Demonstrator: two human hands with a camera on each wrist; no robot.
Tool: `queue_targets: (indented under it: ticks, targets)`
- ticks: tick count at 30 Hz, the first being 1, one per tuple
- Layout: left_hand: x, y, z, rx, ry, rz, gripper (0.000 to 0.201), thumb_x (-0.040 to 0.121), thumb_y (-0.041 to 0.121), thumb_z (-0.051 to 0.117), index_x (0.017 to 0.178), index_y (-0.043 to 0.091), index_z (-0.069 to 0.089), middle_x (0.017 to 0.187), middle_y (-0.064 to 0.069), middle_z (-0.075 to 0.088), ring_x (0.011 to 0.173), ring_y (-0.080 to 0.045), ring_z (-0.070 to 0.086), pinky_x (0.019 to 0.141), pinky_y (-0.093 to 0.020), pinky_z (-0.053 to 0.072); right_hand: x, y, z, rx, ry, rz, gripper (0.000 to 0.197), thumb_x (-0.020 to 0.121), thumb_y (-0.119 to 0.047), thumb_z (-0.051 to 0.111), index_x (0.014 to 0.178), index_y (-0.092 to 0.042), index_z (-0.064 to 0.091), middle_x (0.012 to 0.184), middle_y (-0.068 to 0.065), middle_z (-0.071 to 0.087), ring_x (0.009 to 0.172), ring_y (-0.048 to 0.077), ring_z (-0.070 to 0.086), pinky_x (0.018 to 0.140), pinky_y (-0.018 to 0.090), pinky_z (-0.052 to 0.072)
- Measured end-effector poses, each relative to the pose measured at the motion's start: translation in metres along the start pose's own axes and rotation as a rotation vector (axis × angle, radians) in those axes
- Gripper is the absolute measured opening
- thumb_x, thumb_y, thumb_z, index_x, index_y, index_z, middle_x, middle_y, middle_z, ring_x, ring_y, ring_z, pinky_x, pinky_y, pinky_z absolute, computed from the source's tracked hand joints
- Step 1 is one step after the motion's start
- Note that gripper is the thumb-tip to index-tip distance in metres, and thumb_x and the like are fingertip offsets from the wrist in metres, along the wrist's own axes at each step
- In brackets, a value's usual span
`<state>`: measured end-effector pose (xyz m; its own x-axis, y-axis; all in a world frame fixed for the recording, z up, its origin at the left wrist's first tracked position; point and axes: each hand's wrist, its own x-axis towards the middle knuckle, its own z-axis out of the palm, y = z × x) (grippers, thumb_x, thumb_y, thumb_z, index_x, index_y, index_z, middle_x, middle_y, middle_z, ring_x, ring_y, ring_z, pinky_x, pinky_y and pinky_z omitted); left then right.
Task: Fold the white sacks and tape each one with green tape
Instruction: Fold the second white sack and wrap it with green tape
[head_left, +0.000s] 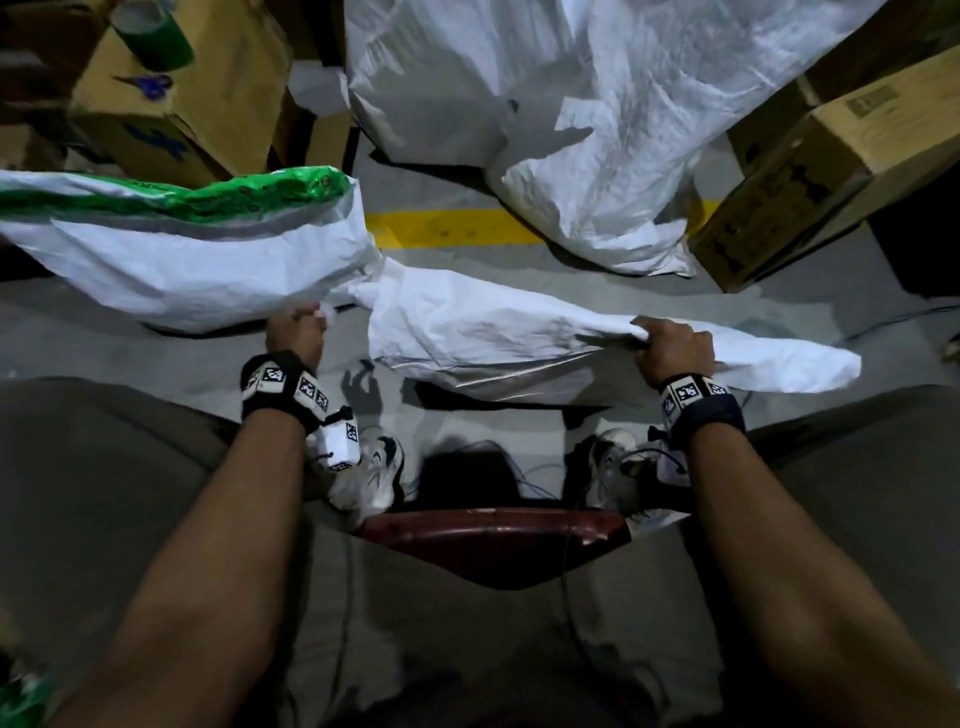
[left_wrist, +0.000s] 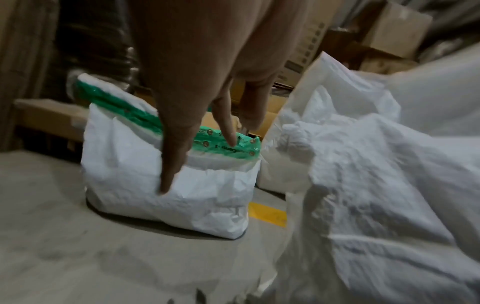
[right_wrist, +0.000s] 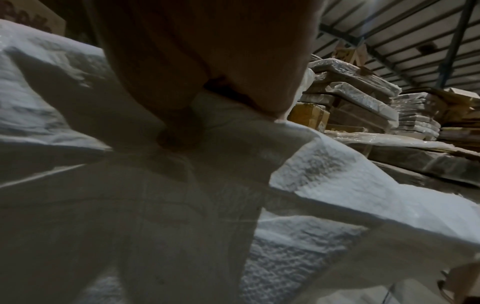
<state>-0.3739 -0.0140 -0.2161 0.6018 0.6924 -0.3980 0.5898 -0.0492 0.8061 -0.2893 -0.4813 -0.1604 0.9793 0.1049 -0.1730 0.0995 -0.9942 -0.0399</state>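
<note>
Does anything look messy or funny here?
Yes. A big white sack lies crumpled in a heap over the yellow floor line, unfolded and untaped. The sack between the left hand and right hand sags, rumpled. The taped sack has wrinkly green tape.

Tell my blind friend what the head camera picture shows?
Two hands, left hand and right hand, hold a white sack stretched above a grey floor. A green-taped sack lies to the left.
</note>
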Motion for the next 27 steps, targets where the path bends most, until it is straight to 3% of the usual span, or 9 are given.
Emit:
queue_targets:
  ticks: [3,7,9,12,16,21,24,26,27]
  targets:
    - [-0.009,-0.005,0.005,0.255,-0.005,0.059,0.055,0.080,0.036,0.057,0.130,0.014,0.065,0.139,-0.015,0.058,0.133,-0.031,0.049,0.112,-0.042,0.039,-0.003,-0.005,0.005,-0.010,-0.018,-0.009,0.034,0.083,-0.019,0.064,0.115,-0.032,0.067,0.108,0.010,0.072,0.108,0.036,0.064,0.093,0.045,0.040]
    - [-0.034,0.017,0.030,0.154,-0.136,0.356,0.062,0.095,0.035,0.065,0.149,0.016,0.042,0.149,-0.006,0.046,0.134,-0.020,0.044,0.112,-0.032,0.035,-0.005,-0.008,0.005,-0.014,0.002,-0.020,0.037,0.083,-0.016,0.062,0.116,-0.031,0.068,0.109,0.008,0.072,0.108,0.034,0.064,0.093,0.043,0.037]
    - [-0.034,0.017,0.042,0.037,-0.194,0.207,0.093,0.077,0.066,0.073,0.149,0.019,0.037,0.145,-0.001,0.050,0.129,-0.018,0.051,0.110,-0.035,0.041,-0.007,-0.009,0.003,-0.015,0.011,-0.034,0.036,0.084,-0.015,0.061,0.116,-0.031,0.068,0.109,0.007,0.073,0.107,0.033,0.064,0.093,0.043,0.036]
    - [-0.016,-0.002,0.050,-0.051,-0.189,-0.072,0.122,0.042,0.094,0.070,0.132,0.012,0.060,0.125,-0.008,0.069,0.107,-0.024,0.070,0.093,-0.043,0.057,-0.011,-0.010,0.003,-0.014,0.004,-0.070,0.040,0.084,-0.014,0.062,0.119,-0.032,0.068,0.113,0.005,0.072,0.110,0.031,0.063,0.094,0.042,0.034]
    - [-0.010,-0.013,0.053,-0.060,-0.274,-0.186,0.115,0.040,0.088,0.078,0.118,0.005,0.070,0.110,-0.019,0.073,0.097,-0.035,0.073,0.086,-0.054,0.057,-0.015,-0.011,0.009,-0.024,-0.032,-0.070,0.042,0.083,-0.015,0.061,0.120,-0.034,0.066,0.115,0.001,0.072,0.111,0.027,0.064,0.096,0.042,0.033]
    - [-0.038,0.002,0.059,-0.144,-0.019,-0.096,0.069,0.050,0.044,0.087,0.107,0.013,0.065,0.104,-0.006,0.072,0.092,-0.023,0.072,0.082,-0.045,0.061,-0.013,-0.009,0.016,-0.094,0.006,-0.075,0.019,0.091,-0.031,0.058,0.108,-0.031,0.066,0.102,0.001,0.073,0.102,0.025,0.067,0.093,0.043,0.032]
    - [-0.034,-0.009,0.050,-0.183,-0.015,-0.196,0.050,0.043,0.032,0.087,0.086,0.012,0.072,0.084,-0.004,0.075,0.071,-0.022,0.072,0.070,-0.046,0.061,-0.008,-0.009,0.015,-0.110,-0.037,-0.098,0.016,0.092,-0.038,0.058,0.104,-0.032,0.067,0.100,0.002,0.074,0.102,0.024,0.067,0.102,0.045,0.029]
    - [-0.024,-0.024,0.039,-0.231,-0.059,-0.294,0.056,0.036,0.037,0.091,0.087,0.016,0.079,0.089,-0.006,0.076,0.079,-0.027,0.074,0.078,-0.051,0.059,-0.004,-0.009,0.012,-0.112,-0.109,-0.128,0.020,0.091,-0.042,0.059,0.109,-0.036,0.066,0.108,0.001,0.073,0.108,0.025,0.066,0.105,0.045,0.030]
    - [-0.022,-0.028,0.033,-0.236,-0.064,-0.339,0.069,0.039,0.044,0.092,0.102,0.017,0.078,0.104,-0.008,0.074,0.094,-0.029,0.072,0.087,-0.052,0.057,-0.004,-0.010,0.012,-0.106,-0.161,-0.146,0.025,0.092,-0.045,0.060,0.115,-0.038,0.065,0.116,0.001,0.071,0.112,0.025,0.064,0.104,0.044,0.032]
